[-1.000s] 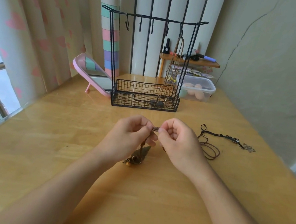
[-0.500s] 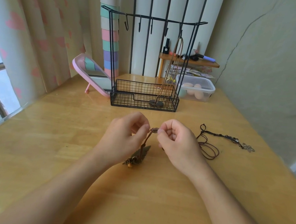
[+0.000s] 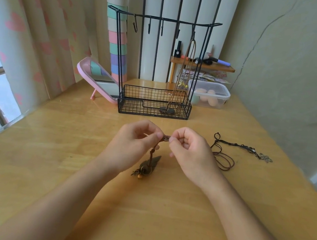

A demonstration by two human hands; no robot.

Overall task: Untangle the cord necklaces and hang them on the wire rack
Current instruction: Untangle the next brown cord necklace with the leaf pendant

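Head-height view, looking down on a wooden surface (image 3: 53, 148). At centre, two bare hands close together, knuckles up, just above the wood.

Left hand (image 3: 133, 142) and right hand (image 3: 191, 152) almost fingertip to fingertip. Each grip pressed together, pinching the same short stretch of a brown cord necklace (image 3: 165, 138) between thumb and forefinger. Knot or clasp at that spot: too small to tell.

Below the pinch, a length of cord running toward the viewer and slightly left. At its end, a bronze bird-shaped pendant (image 3: 146, 167), resting on the wood between the two wrists, nearer the left.

Just right of the right hand, near but not touching: a small tangle of cords (image 3: 225, 160), with brown loops and a black strand trailing away to a silvery charm (image 3: 266, 158).

Straight ahead and well apart from the hands: a black wire rack (image 3: 154, 115), with a basket base and a top bar with five hooks. One hung necklace (image 3: 186, 68) on the rightmost hook, its dark pendant down in the basket. Other hooks bare.

Behind the rack, a pink mirror (image 3: 92, 73) to the left and a clear lidded box (image 3: 211, 94) to the right.

Likely step: freeing or straightening the held cord before hanging. For the lift, rack dead ahead of the pinch. Pendant likely to trail below, given the cord's long axis toward the viewer. Left hand roughly in line with the bare hooks, right hand roughly in line with the taken one.
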